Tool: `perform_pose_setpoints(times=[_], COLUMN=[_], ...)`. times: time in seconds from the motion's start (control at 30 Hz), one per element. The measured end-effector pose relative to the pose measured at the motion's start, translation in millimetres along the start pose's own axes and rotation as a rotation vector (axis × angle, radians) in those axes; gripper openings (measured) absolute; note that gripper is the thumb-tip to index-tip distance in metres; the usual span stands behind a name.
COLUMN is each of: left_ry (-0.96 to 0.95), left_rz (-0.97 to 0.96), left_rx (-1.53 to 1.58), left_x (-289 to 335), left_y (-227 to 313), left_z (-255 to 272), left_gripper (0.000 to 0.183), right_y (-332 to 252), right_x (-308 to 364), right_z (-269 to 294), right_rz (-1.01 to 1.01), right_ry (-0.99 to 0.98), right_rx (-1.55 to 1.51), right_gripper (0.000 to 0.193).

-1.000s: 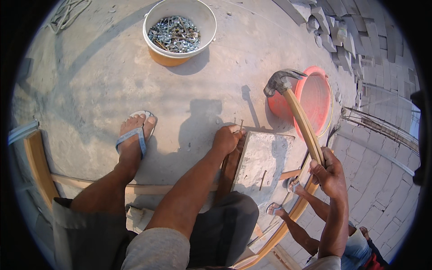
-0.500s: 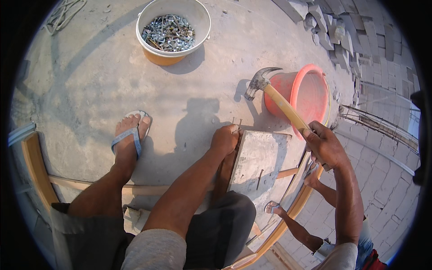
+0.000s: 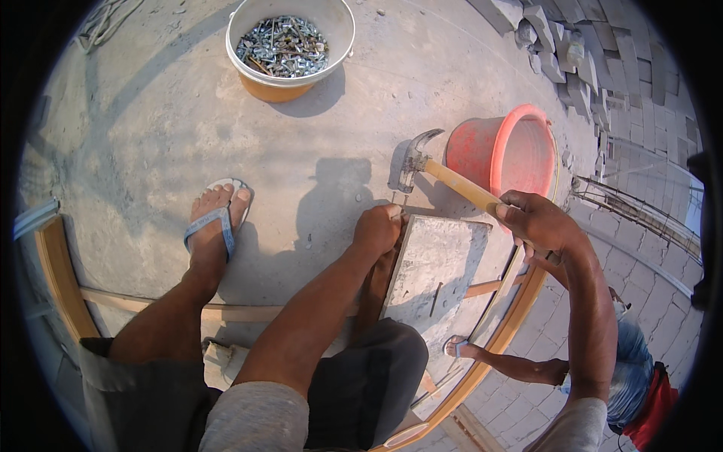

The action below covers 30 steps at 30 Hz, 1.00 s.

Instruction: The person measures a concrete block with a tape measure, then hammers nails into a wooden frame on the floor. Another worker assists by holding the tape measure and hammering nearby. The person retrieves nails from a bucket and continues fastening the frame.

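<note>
A claw hammer (image 3: 461,184) with a yellow handle is gripped in my right hand (image 3: 536,220), its head just above and to the right of two upright nails (image 3: 405,201). My left hand (image 3: 379,227) is closed in a pinch at a nail's lower part, over the far end of a dark brown wooden piece (image 3: 379,286). Beside that piece lies a grey-white board (image 3: 428,260), with a loose-looking nail (image 3: 436,299) on it. My left fingers partly hide where the nails meet the wood.
A white-and-orange bucket (image 3: 279,90) full of metal fasteners stands at the far side. A red bucket (image 3: 474,154) lies on its side at right. Grey blocks (image 3: 580,68) are piled far right. Another person's sandalled foot (image 3: 456,346) is near the curved wooden frame (image 3: 482,373).
The hammer head has come down and left, closer to the nails. My left hand has stayed at the nail. The other person has moved at lower right.
</note>
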<state>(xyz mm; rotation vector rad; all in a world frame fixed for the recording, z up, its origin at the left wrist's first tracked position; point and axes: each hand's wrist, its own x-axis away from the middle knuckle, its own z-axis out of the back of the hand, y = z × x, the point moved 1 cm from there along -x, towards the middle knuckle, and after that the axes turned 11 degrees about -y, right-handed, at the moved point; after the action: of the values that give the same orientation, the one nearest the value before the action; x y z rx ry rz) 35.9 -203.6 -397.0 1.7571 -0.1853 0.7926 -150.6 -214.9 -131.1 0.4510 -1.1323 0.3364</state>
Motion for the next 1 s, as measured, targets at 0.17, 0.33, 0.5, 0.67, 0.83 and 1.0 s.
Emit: perform_pose_setpoints(times=[0.17,0.33,0.5,0.67,0.83,1.0], left_ry=[0.032,0.059,0.07,0.091,0.063,0.079], left_rz=[-0.017,-0.009,-0.011,-0.035,-0.038,-0.025], left_rx=[-0.003,0.027,-0.029,-0.037,-0.011,-0.045], left_x=[-0.6,-1.3,-0.2,1.4,2.2,3.3], left_y=[-4.4,-5.7,-4.2,-5.2,-3.8,-2.1], left_z=[-3.0,-4.5,-5.2,-6.2,-4.8,-4.8], left_gripper=[0.022,0.021,0.019,0.019,0.017,0.018], right_y=[-12.0,-24.5,-24.8,-22.8,-30.4,-38.8], right_x=[5.5,4.6,-7.2,-1.2,-0.9,-20.5], right_z=[14.7,7.5,9.3,33.3,50.8,42.9], right_rz=[0.074,0.075,-0.034,0.066,0.166,-0.031], right_ry=[0.153,0.207,-0.078,0.152,0.354,-0.143], right_rx=[-0.154,-0.226,0.125,-0.11,-0.282,0.234], right_gripper=[0.044,0.042,0.044,0.045,0.047,0.046])
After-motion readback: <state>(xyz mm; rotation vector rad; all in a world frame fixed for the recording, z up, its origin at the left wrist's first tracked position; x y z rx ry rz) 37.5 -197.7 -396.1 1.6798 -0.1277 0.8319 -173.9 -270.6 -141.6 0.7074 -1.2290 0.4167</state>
